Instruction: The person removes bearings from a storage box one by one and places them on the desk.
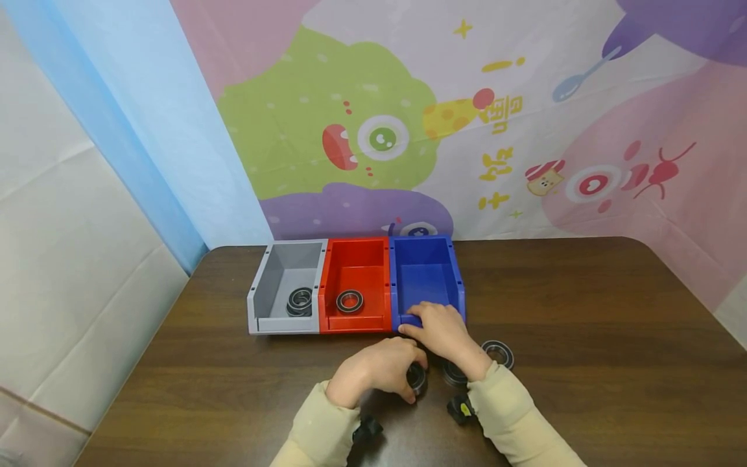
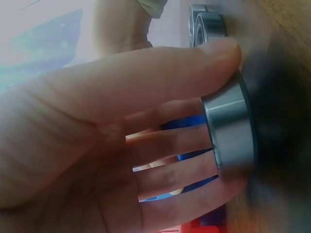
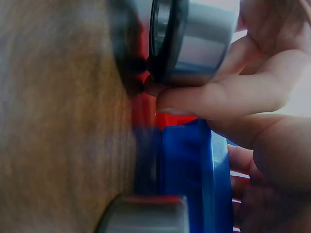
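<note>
Clamping bearing (image 1: 417, 380) w/ curled fingers (image 2: 170, 143), L hand (image 1: 382, 365) bends in — R hand (image 1: 439, 329) arches at blue bin (image 1: 421, 279), can't tell if gripping.

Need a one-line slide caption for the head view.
Left hand grips a bearing; right hand rests on the blue bin's front edge.

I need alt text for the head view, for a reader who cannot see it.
A person's left hand grips a bearing at a wooden table; the right hand is at the front edge of a blue bin. To its left, a red bin and a gray bin hold bearings.
</note>
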The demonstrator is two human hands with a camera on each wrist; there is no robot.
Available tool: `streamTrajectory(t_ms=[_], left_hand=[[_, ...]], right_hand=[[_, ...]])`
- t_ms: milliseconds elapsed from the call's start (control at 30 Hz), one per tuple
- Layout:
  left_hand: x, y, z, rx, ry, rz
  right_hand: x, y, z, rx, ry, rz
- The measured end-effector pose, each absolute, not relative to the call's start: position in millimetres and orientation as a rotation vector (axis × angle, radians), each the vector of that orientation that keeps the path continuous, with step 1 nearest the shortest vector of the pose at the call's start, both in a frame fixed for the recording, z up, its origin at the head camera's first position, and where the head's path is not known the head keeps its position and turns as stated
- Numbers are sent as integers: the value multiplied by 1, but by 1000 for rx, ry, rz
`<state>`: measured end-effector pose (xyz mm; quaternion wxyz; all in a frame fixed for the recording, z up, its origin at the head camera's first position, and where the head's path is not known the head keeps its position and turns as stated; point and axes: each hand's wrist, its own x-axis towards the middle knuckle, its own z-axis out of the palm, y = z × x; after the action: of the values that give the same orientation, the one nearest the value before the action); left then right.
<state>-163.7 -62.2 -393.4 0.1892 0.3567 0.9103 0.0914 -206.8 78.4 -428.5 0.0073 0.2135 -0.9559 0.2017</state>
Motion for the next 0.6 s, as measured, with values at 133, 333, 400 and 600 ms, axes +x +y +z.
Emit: streamTrajectory(t_ms=[133, 333, 400, 600], left_hand=[[-163, -61, -393, 998, 2565, 259], [-161, -58, -394, 969, 2571, 279], [-161, -58, -394, 961, 2574, 282], [-160, -56, -396, 950, 2583, 285]], right_hand=[[-207, 78, -428, 660, -2995, 628], [-207, 78, -428, 661, -2995, 632], [-208, 78, -428, 665, -2992, 633], [-207, 78, -429, 670, -2987, 627]])
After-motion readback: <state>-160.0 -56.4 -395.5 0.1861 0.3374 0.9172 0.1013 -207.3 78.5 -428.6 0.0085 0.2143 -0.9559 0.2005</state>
